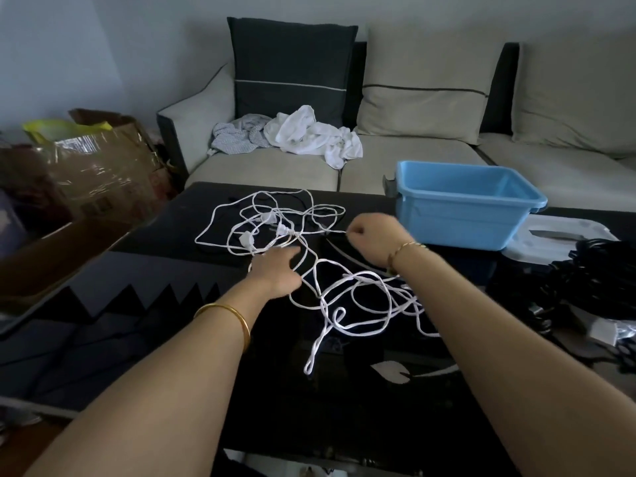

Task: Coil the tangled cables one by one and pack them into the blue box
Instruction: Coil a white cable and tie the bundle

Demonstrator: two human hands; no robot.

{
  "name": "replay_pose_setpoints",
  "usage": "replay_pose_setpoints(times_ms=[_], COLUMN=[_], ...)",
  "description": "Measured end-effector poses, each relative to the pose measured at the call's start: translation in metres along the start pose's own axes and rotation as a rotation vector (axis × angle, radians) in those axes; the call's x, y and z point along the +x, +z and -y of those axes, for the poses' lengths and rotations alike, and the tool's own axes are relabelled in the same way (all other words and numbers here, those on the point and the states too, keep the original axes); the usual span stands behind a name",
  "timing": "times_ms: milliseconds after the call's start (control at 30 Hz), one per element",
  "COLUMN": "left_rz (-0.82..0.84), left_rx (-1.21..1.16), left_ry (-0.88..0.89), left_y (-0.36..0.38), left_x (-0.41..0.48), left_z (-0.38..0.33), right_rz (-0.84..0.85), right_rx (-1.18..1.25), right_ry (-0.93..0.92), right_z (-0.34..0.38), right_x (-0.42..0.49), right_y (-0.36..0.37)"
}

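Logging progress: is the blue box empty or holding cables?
Looks empty: no cable shows inside the blue box, though its front wall hides some floor. The white cables lie tangled on the table.

Black glossy coffee table point(172, 256) in front of me, white leaf print on its near part. Past it, beige sofa point(268, 166) with dark trim. Dark grey cushion point(290, 67) upright against the sofa back, two beige cushions point(426, 87) to its right. Crumpled white cloth point(309, 136) on the seat, touching a striped blue-white cloth point(237, 136) on its left. To my left on the floor, taped cardboard box point(103, 166), flaps open, with a yellow-green bag point(58, 127) behind it. Whitish plastic lid point(564, 235) flat on the table, far right.
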State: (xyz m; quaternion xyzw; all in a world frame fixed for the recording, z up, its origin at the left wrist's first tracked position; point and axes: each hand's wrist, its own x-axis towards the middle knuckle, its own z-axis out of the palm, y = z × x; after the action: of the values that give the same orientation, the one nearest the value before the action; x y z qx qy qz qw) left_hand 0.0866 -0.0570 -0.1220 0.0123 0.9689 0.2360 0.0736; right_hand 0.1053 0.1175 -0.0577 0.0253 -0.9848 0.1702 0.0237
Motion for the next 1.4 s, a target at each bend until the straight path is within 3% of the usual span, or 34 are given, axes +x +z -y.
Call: replay_pose_setpoints(times_ms=[133,333,400,467,533,633,733,833,933,1033,1133,1233,1333,1400], left_rz=[0.067,0.106,-0.009,-0.186,-0.303,-0.395,-0.465,-0.566,-0.742,-0.875,-1.084,-1.053,-1.005,-1.001], left_rx=[0.202,-0.027,0.026,0.000,-0.355,-0.991,-1.207,-1.160,-0.721,-0.434,-0.230,-0.141,-0.111,-0.122], left_ry=[0.068,-0.019,-0.075,-0.183,-0.358,-0.568,-0.585,-0.445,-0.405,-0.351,0.083,0.477,0.662,0.732], left_y=[0.009,0.003,-0.002,-0.007,-0.013,-0.021,-0.026,-0.028,-0.028,-0.031,-0.036,-0.034,-0.033,-0.033], left_x=[0.012,-0.001,-0.002,-0.002,-0.001,0.002,0.002,0.001,-0.008,-0.016,-0.016,-0.018,-0.025,-0.027], left_z=[0.015,0.028,0.032,0.035,0.037,0.036,0.033,0.024,0.022,0.020,0.020,0.004,-0.021,-0.036], right_rz=[0.178,0.272,0.272,0.283,0.275,0.350,0.393,0.336,0.209,-0.045,-0.179,-0.180,-0.164,-0.084], right_rx=[0.110,-0.202,-0.235,-0.064,0.109,0.115,0.107,-0.112,-0.224,0.092,0.360,0.499,0.628,0.866], right_ry=[0.002,-0.094,-0.187,-0.188,-0.128,-0.125,-0.022,0.163,0.291,0.292,0.235,0.144,0.035,0.009], right_z=[0.010,0.012,0.013,0.011,0.008,0.000,-0.019,-0.041,-0.055,-0.063,-0.059,-0.047,-0.036,-0.032], right_x=[0.009,0.007,0.004,0.000,-0.005,-0.013,-0.012,-0.013,-0.020,-0.015,-0.011,-0.013,-0.020,-0.028], right_y=[0.043,0.072,0.075,0.074,0.070,0.063,0.054,0.041,0.035,0.032,0.027,0.024,0.012,-0.005])
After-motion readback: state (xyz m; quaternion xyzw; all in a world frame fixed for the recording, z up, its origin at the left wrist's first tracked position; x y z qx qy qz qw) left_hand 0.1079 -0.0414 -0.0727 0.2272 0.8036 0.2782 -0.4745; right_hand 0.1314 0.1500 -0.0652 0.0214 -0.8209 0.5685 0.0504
